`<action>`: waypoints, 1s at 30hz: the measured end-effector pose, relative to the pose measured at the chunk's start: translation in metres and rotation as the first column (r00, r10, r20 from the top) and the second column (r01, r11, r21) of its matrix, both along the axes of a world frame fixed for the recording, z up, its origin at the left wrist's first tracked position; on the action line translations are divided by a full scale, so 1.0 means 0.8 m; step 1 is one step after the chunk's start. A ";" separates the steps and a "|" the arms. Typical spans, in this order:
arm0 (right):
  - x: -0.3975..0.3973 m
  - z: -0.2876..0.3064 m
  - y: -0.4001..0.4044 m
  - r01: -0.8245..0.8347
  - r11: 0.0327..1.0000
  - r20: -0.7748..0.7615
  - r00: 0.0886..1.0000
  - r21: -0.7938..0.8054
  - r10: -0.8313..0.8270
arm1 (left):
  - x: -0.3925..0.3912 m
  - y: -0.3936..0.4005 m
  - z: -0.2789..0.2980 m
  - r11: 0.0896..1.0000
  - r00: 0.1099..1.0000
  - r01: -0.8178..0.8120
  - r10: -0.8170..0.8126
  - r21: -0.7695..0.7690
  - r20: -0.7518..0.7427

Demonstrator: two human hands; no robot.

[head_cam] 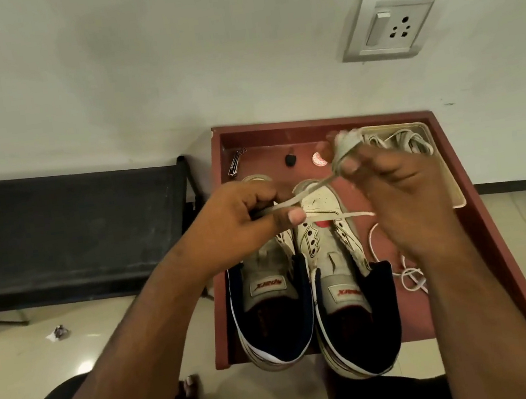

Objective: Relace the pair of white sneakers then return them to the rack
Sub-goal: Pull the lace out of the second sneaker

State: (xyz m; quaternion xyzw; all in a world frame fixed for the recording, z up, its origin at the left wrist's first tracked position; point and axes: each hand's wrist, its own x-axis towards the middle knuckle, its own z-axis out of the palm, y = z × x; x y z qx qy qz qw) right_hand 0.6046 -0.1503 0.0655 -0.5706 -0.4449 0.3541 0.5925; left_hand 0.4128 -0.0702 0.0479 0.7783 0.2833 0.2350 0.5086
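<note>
— Where are the sneakers?
— Side by side at frame centre: left sneaker (270, 302), right sneaker (350, 288), on a red counter (480, 237).
— And the hands?
— Left hand (241, 222) fingers pinching a lace (291, 199); right hand (398, 195) fingers wound with lace.

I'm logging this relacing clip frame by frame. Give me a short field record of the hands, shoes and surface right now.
surface: red-brown tray table
shoes: left sneaker and right sneaker side by side, toes toward the wall, heels past the near edge
lace: grey-white lace stretched between both hands above the shoes
left hand: pinches the lace
right hand: holds the lace, wound round its fingers
right sneaker eyelets: visible ones unlaced
other items: shallow container of coiled cords, loose white cord
</note>
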 end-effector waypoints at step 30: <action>-0.013 -0.039 0.008 -0.236 0.903 0.375 0.849 -0.358 0.371 | -0.014 0.008 0.024 0.962 0.972 -0.220 0.202 0.160 0.123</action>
